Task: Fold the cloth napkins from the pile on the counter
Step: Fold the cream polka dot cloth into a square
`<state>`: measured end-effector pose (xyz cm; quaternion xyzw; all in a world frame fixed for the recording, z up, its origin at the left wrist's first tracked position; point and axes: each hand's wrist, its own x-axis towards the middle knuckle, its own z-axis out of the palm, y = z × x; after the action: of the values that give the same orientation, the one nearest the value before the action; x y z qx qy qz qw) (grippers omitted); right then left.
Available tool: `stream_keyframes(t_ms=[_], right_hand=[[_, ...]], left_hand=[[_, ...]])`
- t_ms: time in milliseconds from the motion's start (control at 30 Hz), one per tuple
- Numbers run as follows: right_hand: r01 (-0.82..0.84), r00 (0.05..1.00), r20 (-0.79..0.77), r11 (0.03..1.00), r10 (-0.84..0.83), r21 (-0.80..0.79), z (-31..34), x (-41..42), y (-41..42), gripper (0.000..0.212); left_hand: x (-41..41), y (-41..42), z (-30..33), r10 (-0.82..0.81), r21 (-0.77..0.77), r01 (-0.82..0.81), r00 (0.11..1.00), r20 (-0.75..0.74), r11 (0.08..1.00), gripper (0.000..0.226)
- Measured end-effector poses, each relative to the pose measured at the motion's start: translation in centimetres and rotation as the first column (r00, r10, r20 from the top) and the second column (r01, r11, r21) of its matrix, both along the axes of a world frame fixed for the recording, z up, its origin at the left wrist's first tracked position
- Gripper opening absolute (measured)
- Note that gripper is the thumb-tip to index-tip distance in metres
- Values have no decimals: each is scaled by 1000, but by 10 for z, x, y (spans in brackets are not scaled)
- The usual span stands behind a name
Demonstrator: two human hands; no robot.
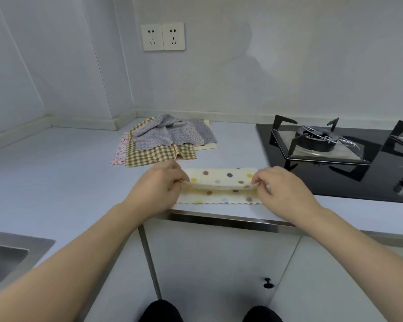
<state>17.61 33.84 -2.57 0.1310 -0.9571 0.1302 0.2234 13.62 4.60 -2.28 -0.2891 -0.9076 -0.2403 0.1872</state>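
Note:
A cream napkin with coloured dots (221, 177) lies near the counter's front edge, partly folded over itself. My left hand (159, 184) pinches its left end and my right hand (280, 185) pinches its right end, both lifting a folded layer slightly off the lower layer. Behind it sits the pile of napkins (163, 140): a crumpled grey dotted one on top, a green-and-cream checked one under it, a pink one and a cream one showing at the sides.
The pale counter (68, 163) has a black gas hob (335, 159) with burner grates at the right and a steel sink (7, 256) at the lower left. Two wall sockets (163, 36) sit on the back wall. Cabinet doors (219, 263) are below.

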Motion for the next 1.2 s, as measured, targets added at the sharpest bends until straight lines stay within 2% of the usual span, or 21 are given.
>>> stream_keyframes(t_ms=[100, 167, 267, 433, 500, 600, 667, 700, 767, 833, 867, 967, 1000, 1100, 1200], right_hand=[[-61, 997, 57, 993, 55, 97, -15, 9, 10, 20], [-103, 990, 104, 994, 99, 36, -20, 13, 16, 21], [-142, 973, 171, 986, 155, -88, -20, 15, 22, 20], [-95, 950, 276, 976, 147, -194, -19, 12, 23, 27], [-65, 946, 297, 973, 131, -224, -18, 10, 21, 30], [14, 949, 302, 948, 86, -317, -19, 3, 18, 25], [63, 962, 264, 871, 77, -486, -18, -5, 14, 8], [81, 968, 238, 797, 80, -599, -16, -9, 12, 5], [79, 981, 164, 568, 100, -819, -12, -16, 6, 4], [64, 990, 107, 385, 90, -920, -9, -21, -1, 7], [60, 993, 93, 362, 76, -930, -9, -24, -4, 8], [56, 993, 92, 398, 72, -916, -13, -30, -8, 11], [48, 994, 81, 383, 71, -923, -14, -31, -7, 11], [26, 997, 48, 332, 60, -943, -15, -30, -3, 10], [7, 997, 31, 347, 65, -938, -16, -29, -5, 9]], left_hand=[[9, 1, -8, -35, -215, 44, 998, 49, 976, 40], [10, 0, -9, -49, -275, 66, 997, 67, 959, 41], [10, -4, -6, -79, -297, 92, 995, 56, 950, 30], [3, 0, -3, -58, -390, 60, 998, 16, 919, 23], [-1, 7, 5, 23, -306, 18, 991, 129, 952, 22], [-12, 17, 19, 55, -6, -57, 928, 370, 998, 22], [-21, 21, 25, 39, 120, -95, 915, 401, 988, 23], [-24, 22, 26, 39, 158, -109, 918, 394, 981, 23], [-29, 26, 28, 35, 186, -107, 935, 354, 977, 20], [-32, 27, 30, 7, 162, -59, 952, 305, 985, 10], [-33, 26, 33, -5, 124, -31, 960, 279, 992, 4], [-37, 16, 42, -17, -22, 21, 981, 192, 1000, 12], [-38, 13, 44, -20, -48, 29, 985, 171, 998, 13], [-42, 6, 51, -20, -76, 29, 993, 119, 997, 12], [-44, 1, 54, 2, -55, 5, 993, 118, 998, 14]])
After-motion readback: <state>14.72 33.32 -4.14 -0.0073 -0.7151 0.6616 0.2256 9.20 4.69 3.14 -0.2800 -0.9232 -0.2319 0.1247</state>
